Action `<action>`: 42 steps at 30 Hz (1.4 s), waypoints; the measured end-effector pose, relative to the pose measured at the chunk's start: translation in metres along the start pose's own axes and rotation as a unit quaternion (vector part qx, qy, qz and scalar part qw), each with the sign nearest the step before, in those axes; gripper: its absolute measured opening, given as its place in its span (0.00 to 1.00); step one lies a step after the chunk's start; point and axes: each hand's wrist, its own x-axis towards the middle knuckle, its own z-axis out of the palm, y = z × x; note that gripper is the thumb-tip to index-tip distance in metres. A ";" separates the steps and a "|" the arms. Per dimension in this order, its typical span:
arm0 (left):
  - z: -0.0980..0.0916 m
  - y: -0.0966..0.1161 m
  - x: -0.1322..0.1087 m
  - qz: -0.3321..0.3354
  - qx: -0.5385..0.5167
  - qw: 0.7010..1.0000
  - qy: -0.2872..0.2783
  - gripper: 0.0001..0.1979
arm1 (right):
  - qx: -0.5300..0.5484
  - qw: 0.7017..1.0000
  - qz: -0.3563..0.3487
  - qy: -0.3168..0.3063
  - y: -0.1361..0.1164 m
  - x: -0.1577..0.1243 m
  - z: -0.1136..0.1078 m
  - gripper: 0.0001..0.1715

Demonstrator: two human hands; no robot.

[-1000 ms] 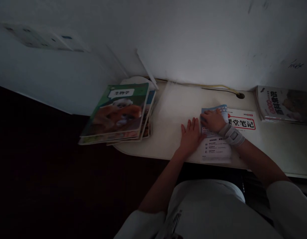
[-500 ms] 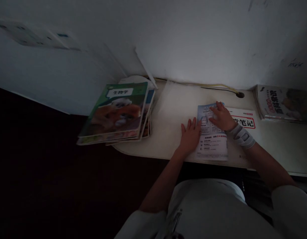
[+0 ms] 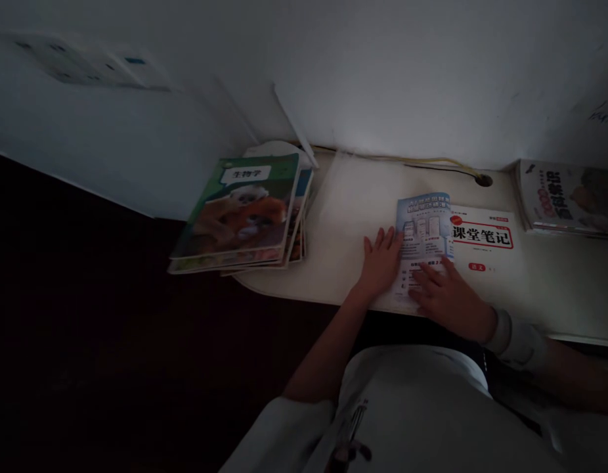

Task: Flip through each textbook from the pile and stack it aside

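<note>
In the head view a white booklet with red-framed title characters (image 3: 486,253) lies on the white desk (image 3: 328,263). Its left part is covered by a blue-and-white printed page (image 3: 422,226), which looks like a leaflet or folded-over flap. My left hand (image 3: 381,263) rests on the page's left edge, fingers spread. Over the lower half of that page lies my right hand (image 3: 449,295), its fingers apart and stretched out, with a grey band on the wrist. Neither hand grips anything.
A stack of textbooks (image 3: 245,210), a monkey cover on top, overhangs the desk's left end. More books (image 3: 570,197) lie at the right by the wall. A yellow cable (image 3: 432,159) runs along the back to a round hole (image 3: 483,180). Wall sockets (image 3: 87,62) are upper left.
My right hand has slid from the page's top down to its lower part, uncovering the booklet's title. My left hand stays at the left edge. The view has shifted slightly.
</note>
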 end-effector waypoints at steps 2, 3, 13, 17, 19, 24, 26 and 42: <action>0.000 -0.001 0.000 -0.002 -0.013 1.000 0.002 0.24 | -0.025 0.999 0.026 0.018 -0.006 0.001 0.003 0.15; -0.001 -0.002 -0.001 -0.004 -0.019 1.000 0.002 0.24 | -0.030 0.999 0.037 0.026 -0.008 0.001 0.005 0.15; -0.003 -0.001 -0.001 -0.005 -0.012 1.000 0.005 0.24 | 0.031 0.996 0.051 0.061 -0.024 0.007 0.021 0.19; -0.004 0.001 -0.004 0.004 0.007 1.000 0.002 0.24 | 0.131 0.984 0.046 0.111 0.016 0.016 0.009 0.27; -0.004 0.001 -0.004 0.008 0.019 1.000 0.007 0.24 | 0.176 0.968 0.089 0.153 0.060 0.026 0.010 0.29; -0.014 0.010 -0.004 -0.014 0.039 0.999 -0.001 0.24 | 0.265 0.907 0.221 0.239 0.165 0.059 0.046 0.36; -0.024 0.027 -0.003 -0.005 0.054 0.998 0.026 0.25 | 0.284 0.898 0.232 0.244 0.180 0.067 0.062 0.36; -0.001 0.094 0.015 0.096 0.051 0.994 0.021 0.41 | 0.236 0.930 0.194 0.206 0.168 0.068 0.078 0.27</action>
